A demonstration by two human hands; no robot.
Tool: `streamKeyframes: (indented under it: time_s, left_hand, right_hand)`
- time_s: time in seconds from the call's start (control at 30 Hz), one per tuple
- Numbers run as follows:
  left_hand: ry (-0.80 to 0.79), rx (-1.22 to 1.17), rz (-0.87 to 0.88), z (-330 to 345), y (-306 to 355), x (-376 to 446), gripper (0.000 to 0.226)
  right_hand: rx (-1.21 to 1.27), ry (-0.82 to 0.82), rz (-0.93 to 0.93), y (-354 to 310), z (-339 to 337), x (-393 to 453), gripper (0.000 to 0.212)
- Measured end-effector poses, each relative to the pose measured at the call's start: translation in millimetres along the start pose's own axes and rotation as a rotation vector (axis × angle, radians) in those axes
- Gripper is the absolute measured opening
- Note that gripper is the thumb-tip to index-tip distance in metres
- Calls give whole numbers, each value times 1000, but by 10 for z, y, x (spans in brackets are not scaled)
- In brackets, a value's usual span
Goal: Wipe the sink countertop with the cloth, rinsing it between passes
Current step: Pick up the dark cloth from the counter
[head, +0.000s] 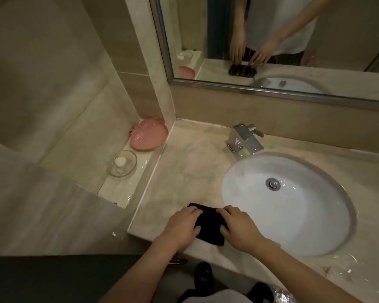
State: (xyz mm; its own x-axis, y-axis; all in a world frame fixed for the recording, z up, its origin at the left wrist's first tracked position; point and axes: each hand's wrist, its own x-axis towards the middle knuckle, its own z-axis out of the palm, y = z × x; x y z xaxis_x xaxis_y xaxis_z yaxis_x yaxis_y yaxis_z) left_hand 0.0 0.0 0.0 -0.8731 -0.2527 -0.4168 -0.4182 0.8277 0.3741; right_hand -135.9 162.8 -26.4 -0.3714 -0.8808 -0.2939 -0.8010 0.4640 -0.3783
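Note:
A dark folded cloth [209, 224] lies flat on the beige marble countertop [184, 167], near its front edge and left of the white oval sink [293, 215]. My left hand [181, 228] presses on the cloth's left side. My right hand [239, 227] presses on its right side, fingers curled over the edge. Both hands hide much of the cloth. The countertop glistens wet between the cloth and the chrome faucet [245, 139].
A raised ledge at the left holds a pink heart-shaped dish [148, 134] and a glass dish with a white soap [123, 164]. A mirror [271, 40] spans the back wall. The countertop's left lip [147, 182] borders the ledge. Dark slippers [204, 274] show on the floor below.

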Motion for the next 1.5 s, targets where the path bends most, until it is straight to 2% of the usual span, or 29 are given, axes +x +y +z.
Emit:
streamKeyframes:
  time_s: [0.2,0.27,0.4,0.5,0.6,0.77,0.87,0.93,1.07,1.1,1.17,1.23,1.33,1.37,1.5]
  left_hand:
    - [8,24,1,216,-193,300,74]
    - [16,62,20,273,-237,364,68]
    - [112,124,78,330,-246,368,38]
    - [141,42,127,292,-266,334,17]
    - [94,-132,117,189,-267,238,21]
    - [58,-327,153,-63,-209,71,27]
    - [75,-378,189,-257,-126,18,25]
    - [127,-347,248,-384,-32,-25,26]
    - [271,-246,335,-521,59,-81,29]
    - [319,-240,339,-533,62,-87,29]
    - [415,-258,349,-564,91,-110,30]
    - [493,-260,367,-626,152,-136,29]
    - [559,-209,386,-754,261,-141,24]
    - [556,-210,374,-797,296,-140,23]
    - [528,-213,322,-953,352,-134,22]
  right_hand:
    - [65,-38,159,-125,275,312,56]
    - [38,-27,204,-142,320,375,47]
    - [-16,43,171,-191,372,368,22]
    - [39,186,77,-163,361,268,23]
    - [165,167,46,-158,228,107,11]
    - [188,210,36,-113,-46,-116,22]
    - [355,211,51,-124,-256,-178,18]
    - [469,199,21,-155,-361,-217,20]
    - [480,230,-38,-201,-528,-250,6]
    - [490,243,-37,-200,-577,-251,8]
    - [486,233,-36,-201,-666,-266,16]
    - [346,265,-54,-232,-741,-282,26]
    - [273,320,-102,-311,-804,-291,49]
    - [302,305,-123,-333,-802,-278,47]
    - [439,285,-79,-394,-825,-198,15]
